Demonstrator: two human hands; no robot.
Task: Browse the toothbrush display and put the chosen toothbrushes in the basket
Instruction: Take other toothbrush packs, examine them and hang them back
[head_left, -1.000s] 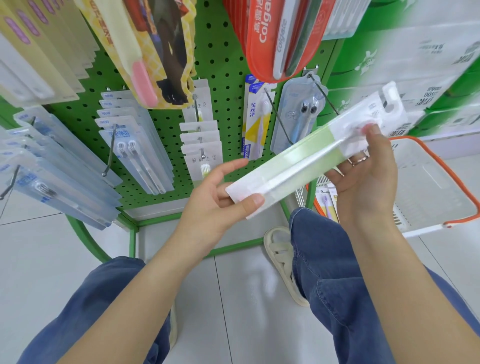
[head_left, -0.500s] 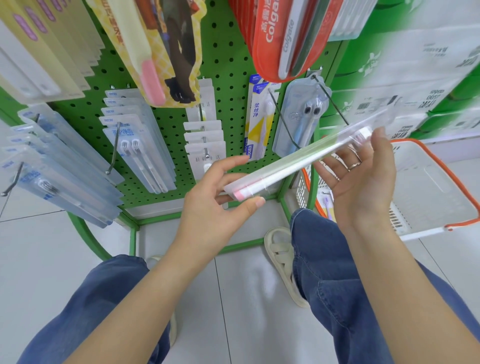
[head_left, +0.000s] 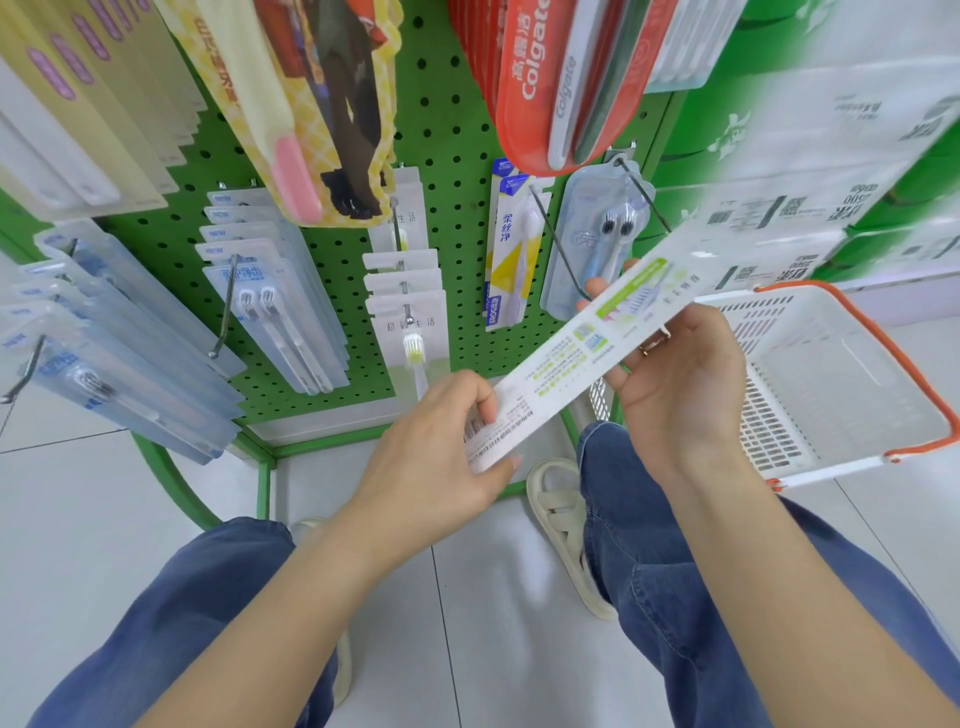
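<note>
So the toothbrush pack (head_left: 587, 358) has flipped since a second ago, printed back with barcode facing me now. Left hand (head_left: 441, 457) pinches its near end, right hand (head_left: 680, 379) cradles the far end. Basket (head_left: 852, 374) sits just past the right hand, pegboard display (head_left: 447, 171) beyond both. Looks like I'm mid-browse; the drop-in isn't done.

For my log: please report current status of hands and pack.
Left hand, right hand: both grip toothbrush pack, printed back up. Basket beside. Path clear.
</note>
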